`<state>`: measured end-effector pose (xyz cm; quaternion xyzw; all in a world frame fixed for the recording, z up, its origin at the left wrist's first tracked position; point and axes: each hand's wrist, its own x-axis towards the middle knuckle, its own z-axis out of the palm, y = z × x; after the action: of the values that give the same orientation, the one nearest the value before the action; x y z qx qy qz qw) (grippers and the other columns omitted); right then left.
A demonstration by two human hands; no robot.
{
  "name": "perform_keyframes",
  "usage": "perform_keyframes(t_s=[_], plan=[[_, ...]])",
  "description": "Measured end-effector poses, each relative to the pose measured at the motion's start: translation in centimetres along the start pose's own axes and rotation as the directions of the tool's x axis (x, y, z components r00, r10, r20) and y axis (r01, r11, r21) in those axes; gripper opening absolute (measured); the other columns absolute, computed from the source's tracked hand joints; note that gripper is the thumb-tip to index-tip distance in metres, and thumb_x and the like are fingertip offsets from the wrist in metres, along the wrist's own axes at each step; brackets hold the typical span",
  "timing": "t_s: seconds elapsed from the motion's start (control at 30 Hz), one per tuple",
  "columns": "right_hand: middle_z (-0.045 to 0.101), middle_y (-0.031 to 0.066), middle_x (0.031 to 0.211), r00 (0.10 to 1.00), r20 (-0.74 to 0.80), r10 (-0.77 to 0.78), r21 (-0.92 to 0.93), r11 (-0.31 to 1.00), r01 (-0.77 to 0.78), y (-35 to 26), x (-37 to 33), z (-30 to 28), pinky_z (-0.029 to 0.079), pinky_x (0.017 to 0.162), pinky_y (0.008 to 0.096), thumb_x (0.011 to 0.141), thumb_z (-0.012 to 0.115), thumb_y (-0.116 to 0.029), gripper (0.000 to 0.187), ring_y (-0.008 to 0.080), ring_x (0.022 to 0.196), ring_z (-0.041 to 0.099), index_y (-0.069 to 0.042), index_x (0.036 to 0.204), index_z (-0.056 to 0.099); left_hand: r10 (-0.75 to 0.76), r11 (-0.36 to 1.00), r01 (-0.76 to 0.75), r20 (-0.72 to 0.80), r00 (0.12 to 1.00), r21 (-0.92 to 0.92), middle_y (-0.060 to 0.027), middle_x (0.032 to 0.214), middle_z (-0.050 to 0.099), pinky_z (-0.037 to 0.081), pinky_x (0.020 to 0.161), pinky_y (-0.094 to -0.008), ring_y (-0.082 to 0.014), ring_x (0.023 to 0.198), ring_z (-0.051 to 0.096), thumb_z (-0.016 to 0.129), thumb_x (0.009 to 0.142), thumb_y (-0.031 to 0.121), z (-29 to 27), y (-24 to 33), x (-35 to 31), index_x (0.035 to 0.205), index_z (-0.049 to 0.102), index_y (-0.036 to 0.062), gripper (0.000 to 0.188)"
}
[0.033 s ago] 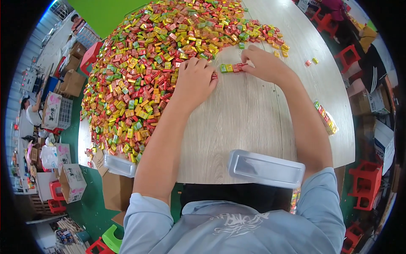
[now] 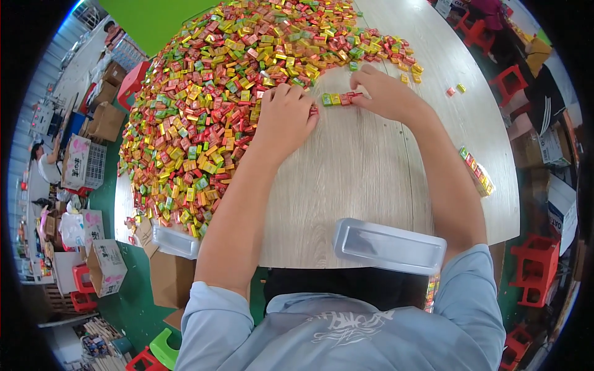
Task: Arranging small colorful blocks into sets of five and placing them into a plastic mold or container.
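- My left hand [image 2: 286,117] lies palm down at the edge of the candy pile [image 2: 235,80], fingers curled onto wrapped pieces; I cannot tell whether they clench any.
- My right hand [image 2: 385,94] pinches the right end of a short row of candies [image 2: 339,98], green, yellow and red, lying on the wooden table [image 2: 365,179] between both hands.
- The row touches the left fingertips at its left end.
- Grey tray [image 2: 390,246] sits at the near table edge, by my right elbow.
- A second strip of candies [image 2: 476,170] lies near the right edge, well apart from the hands.
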<state>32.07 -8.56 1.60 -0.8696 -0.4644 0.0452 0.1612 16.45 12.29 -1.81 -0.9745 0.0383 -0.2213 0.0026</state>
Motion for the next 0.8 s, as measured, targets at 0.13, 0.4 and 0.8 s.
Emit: perform_keyframes(t_s=[0.13,0.4,0.8], plan=[[0.060,0.0125,0.125,0.998,0.011,-0.065,0.030,0.997,0.065,0.7,0.2,1.2,0.052,0.092,0.0437,0.094,0.070,-0.027,0.032,0.0323,0.110,0.064,-0.008,0.119,0.062,-0.034,0.999,0.035,-0.028,0.999,0.018,-0.0046,0.108,0.066,0.044,0.099,-0.0472,-0.0251,0.113,0.057,0.072,0.090,0.030,0.7,0.4,0.6,0.098,0.075,0.0106,0.021],[0.060,0.0138,0.125,0.993,0.101,-0.064,0.030,0.998,0.061,0.8,0.5,1.0,0.051,0.097,0.0423,0.095,0.070,-0.029,0.038,0.0334,0.117,0.062,-0.008,0.125,0.061,-0.082,0.997,0.082,-0.066,0.994,-0.001,-0.0049,0.107,0.065,0.045,0.095,-0.0465,-0.0252,0.111,0.057,0.072,0.090,0.031,1.6,0.8,1.6,0.100,0.077,0.0117,0.022],[0.061,0.0153,0.137,0.955,-0.250,0.162,-0.103,0.976,-0.192,3.5,2.3,2.2,0.052,0.100,0.0482,0.104,0.052,-0.028,0.034,0.0340,0.120,0.063,-0.016,0.133,0.065,-0.094,0.996,0.093,-0.027,0.995,-0.008,-0.0052,0.110,0.063,0.045,0.098,-0.0489,-0.0278,0.113,0.057,0.075,0.090,0.032,1.8,1.4,1.8,0.111,0.074,0.0130,0.028]])
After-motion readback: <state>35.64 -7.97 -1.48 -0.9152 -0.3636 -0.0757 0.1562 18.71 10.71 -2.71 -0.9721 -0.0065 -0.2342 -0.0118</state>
